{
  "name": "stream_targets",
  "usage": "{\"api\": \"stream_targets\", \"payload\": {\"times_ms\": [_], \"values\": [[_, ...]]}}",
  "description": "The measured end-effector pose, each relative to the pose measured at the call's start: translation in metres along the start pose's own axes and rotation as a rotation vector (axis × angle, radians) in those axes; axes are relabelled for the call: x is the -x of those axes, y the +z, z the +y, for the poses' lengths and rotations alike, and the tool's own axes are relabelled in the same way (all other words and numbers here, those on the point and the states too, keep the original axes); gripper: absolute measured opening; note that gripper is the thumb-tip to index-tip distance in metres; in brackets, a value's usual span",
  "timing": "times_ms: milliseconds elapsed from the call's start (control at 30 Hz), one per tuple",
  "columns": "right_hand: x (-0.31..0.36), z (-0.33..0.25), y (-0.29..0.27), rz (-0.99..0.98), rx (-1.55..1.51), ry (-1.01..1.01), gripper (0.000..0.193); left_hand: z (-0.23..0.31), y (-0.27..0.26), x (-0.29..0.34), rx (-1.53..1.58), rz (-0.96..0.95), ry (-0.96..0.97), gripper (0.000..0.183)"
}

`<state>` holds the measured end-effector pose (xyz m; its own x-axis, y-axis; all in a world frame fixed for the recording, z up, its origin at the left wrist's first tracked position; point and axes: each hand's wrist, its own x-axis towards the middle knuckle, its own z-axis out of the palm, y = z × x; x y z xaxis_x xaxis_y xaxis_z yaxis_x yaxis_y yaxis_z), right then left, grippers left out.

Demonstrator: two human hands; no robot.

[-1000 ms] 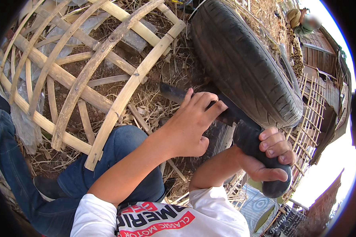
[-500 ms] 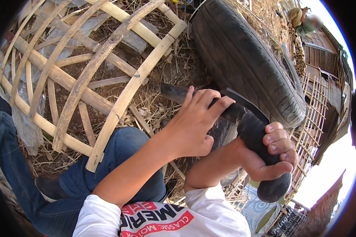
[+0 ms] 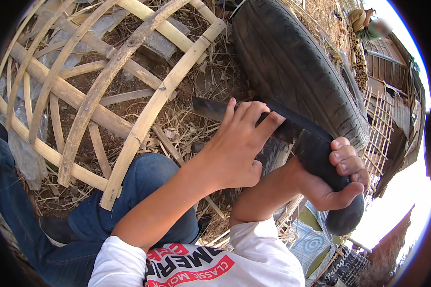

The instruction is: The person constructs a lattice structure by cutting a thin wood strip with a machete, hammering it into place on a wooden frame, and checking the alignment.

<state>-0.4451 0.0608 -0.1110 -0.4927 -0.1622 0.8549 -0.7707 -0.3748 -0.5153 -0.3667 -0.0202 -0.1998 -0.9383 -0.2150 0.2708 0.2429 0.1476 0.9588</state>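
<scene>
In my right hand [image 3: 337,177] is the thick black handle of a large knife [image 3: 316,155], with the fingers wrapped round it. Its rounded butt sticks out below the hand, and its dark blade runs up and left toward my other hand. My left hand [image 3: 242,143] presses its bent fingertips down on a dark flat strip [image 3: 208,108], whose squared end shows past the hand on the left. The blade lies along the strip's far edge by those fingertips; exactly where they touch is hidden. Beneath the strip is a dark block-like support [image 3: 275,150], mostly covered by my arms.
A curved lattice frame of bamboo slats [image 3: 91,103] lies on the left, against my bent knee [image 3: 160,186]. A large black tyre [image 3: 292,62] lies just beyond my hands. Behind the frame sits a grey block [image 3: 165,43]. Another person [image 3: 361,24] is far off at upper right.
The knife and my right hand have shifted slightly right and up, and the blade now lies closer along the strip. My left hand stays nearly in place.
</scene>
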Motion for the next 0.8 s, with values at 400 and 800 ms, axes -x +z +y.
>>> {"api": "stream_targets", "payload": {"times_ms": [400, 800], "values": [[-0.03, 0.006, -0.01, -0.296, -0.086, 0.4, 0.007, -0.005, 0.0, -0.003, -0.01, 0.058, 0.042, 0.085], [-0.022, 0.017, -0.023, -0.266, -0.029, 0.164, 0.019, -0.008, 0.002, -0.009, -0.038, 0.056, 0.021, 0.085]]}}
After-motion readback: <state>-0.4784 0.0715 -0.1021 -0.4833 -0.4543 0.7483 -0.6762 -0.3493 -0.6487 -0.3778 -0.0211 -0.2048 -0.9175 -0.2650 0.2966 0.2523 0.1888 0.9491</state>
